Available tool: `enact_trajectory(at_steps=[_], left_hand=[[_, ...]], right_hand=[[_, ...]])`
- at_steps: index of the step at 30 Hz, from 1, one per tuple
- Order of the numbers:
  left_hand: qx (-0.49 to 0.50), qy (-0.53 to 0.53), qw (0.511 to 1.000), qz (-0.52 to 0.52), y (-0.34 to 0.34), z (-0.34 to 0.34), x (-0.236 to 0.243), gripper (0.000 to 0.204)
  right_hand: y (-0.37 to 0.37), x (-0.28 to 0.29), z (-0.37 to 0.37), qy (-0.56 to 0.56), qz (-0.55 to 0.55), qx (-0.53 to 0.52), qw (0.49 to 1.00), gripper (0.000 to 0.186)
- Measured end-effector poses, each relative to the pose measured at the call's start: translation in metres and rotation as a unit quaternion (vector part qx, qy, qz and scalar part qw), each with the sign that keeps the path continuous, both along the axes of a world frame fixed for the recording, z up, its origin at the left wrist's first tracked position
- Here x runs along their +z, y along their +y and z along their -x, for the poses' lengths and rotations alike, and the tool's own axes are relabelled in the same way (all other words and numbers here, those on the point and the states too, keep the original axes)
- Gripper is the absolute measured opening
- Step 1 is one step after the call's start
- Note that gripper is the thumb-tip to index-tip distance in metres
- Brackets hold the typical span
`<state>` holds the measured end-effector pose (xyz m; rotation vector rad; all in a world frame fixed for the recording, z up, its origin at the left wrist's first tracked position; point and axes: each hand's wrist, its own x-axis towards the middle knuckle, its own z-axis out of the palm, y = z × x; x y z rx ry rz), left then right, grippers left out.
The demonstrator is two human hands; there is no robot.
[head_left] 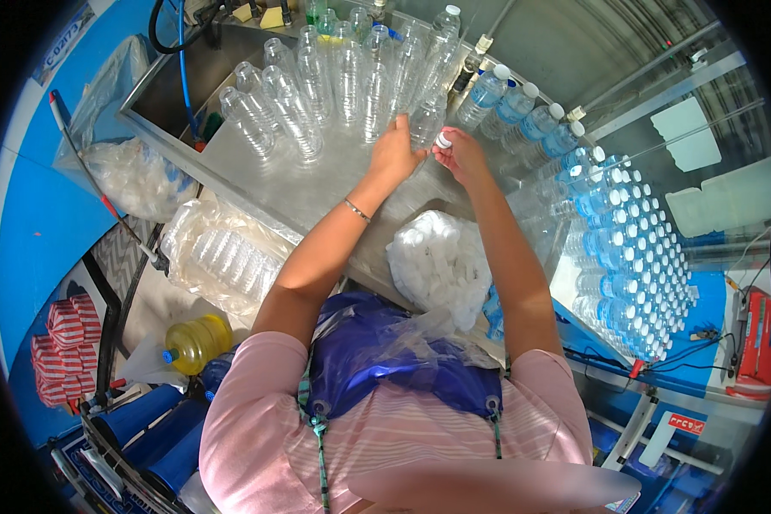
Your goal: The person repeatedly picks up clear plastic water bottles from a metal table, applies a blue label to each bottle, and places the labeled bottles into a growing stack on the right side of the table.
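Holding a clear, uncoloured plastic bottle (428, 118) over the brushed-steel tabletop (295, 193), the left hand (396, 154) has its fingers narrowed around the side nearest it. The right hand (461, 157), just right of the bottle, pinches a small round white plastic cap (443, 140); whether the cap touches the bottle cannot be told. Left of the bottle, a close cluster of clear, label-free plastic bottles (347, 86) stands without caps. Right of it, a row of white-capped clear bottles with light-blue labels (512, 105) begins, and farther right are dense ranks of similar white-capped bottles (634, 257); their label print is too small to make out.

Bare steel shows from left of the bottle to the tabletop's raised near edge, giving sideways room there; the right side is tight. A bulging white translucent plastic bag (439, 261) sits on the wearer's side of the bottle, between the forearms.
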<state>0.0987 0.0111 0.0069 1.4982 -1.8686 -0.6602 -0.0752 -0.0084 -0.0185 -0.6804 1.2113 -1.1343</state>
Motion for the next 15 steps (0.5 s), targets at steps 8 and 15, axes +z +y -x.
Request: enact_trajectory(at_steps=[8,15], left_hand=[[-0.042,-0.016,0.997,-0.057,0.005,-0.022,0.031,0.066],[-0.073,-0.003,0.996,-0.057,0.009,-0.028,0.033,0.068]], right_hand=[[-0.041,-0.013,-0.029,-0.076,0.030,0.077,0.994,0.026],[-0.053,-0.017,-0.024,-0.140,0.011,0.120,0.983,0.034]])
